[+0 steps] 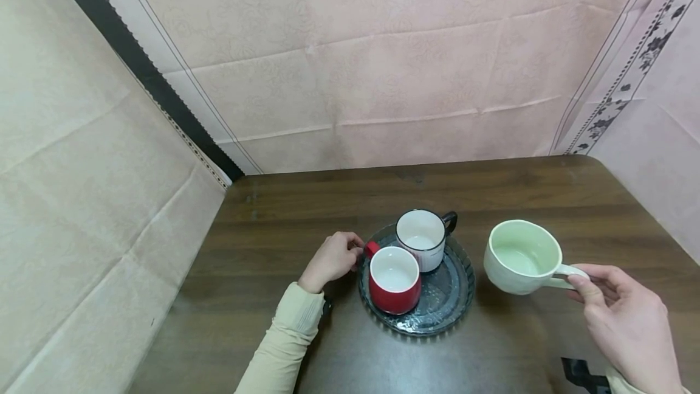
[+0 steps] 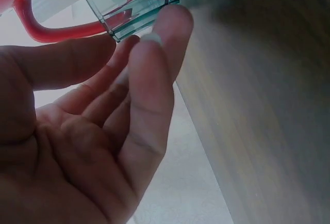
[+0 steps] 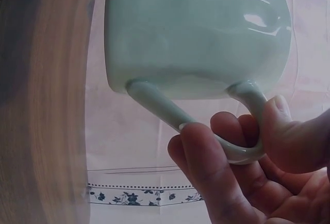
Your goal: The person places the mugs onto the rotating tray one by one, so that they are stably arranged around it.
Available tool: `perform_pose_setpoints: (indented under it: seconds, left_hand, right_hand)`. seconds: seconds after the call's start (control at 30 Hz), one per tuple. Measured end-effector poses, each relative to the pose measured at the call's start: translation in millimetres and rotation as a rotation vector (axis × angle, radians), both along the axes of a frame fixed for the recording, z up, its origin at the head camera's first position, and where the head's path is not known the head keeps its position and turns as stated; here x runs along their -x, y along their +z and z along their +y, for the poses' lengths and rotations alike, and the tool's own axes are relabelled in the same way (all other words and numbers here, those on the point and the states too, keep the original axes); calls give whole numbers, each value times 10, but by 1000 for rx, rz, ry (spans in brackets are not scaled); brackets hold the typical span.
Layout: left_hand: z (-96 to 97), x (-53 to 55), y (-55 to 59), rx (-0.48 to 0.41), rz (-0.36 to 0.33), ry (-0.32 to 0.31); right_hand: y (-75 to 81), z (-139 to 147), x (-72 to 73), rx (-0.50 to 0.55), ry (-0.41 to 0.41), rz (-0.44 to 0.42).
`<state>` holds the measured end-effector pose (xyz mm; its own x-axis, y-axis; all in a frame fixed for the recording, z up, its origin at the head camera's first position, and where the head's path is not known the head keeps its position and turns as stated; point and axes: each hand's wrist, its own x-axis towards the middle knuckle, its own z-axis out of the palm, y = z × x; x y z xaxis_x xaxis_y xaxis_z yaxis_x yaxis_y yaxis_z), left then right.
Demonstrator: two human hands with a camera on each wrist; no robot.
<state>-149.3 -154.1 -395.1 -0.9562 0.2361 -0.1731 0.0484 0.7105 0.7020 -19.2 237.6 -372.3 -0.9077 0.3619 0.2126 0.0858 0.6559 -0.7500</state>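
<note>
My right hand (image 1: 629, 312) pinches the handle of a pale green mug (image 1: 508, 275) between thumb and fingers. In the right wrist view the mug (image 3: 196, 38) is upright and raised over the wooden table, to the right of a round glass tray (image 1: 445, 297). Thumb and fingertips of my left hand (image 1: 330, 262) pinch the tray's left rim, seen close up as clear ridged glass (image 2: 142, 25) in the left wrist view. On the tray stand a red mug (image 1: 391, 304) with a white inside and, behind it, a white mug (image 1: 433, 259) with black rim and handle.
The brown wooden table (image 1: 273, 333) ends at a pale patterned cloth (image 1: 383, 90) hanging behind and at both sides. A black strap (image 1: 582, 373) shows at the right wrist. The red handle points left, close to my left fingers.
</note>
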Motion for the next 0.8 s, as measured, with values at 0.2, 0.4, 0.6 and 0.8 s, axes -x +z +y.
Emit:
perform_pose_setpoints:
  seconds: [0.2,0.4,0.6,0.8]
  left_hand:
    - [9,3,4,-10,-9,3]
    - [6,3,0,-16,-24,4]
    - [-1,3,-7,-9,-46,4]
    - [-2,6,-5,-7,-32,12]
  right_hand:
    - [8,-38,-5,-3,7,2]
    - [10,-74,-6,-4,18,11]
    - [17,-118,4,-10,18,22]
    - [28,-181,15,11,30,46]
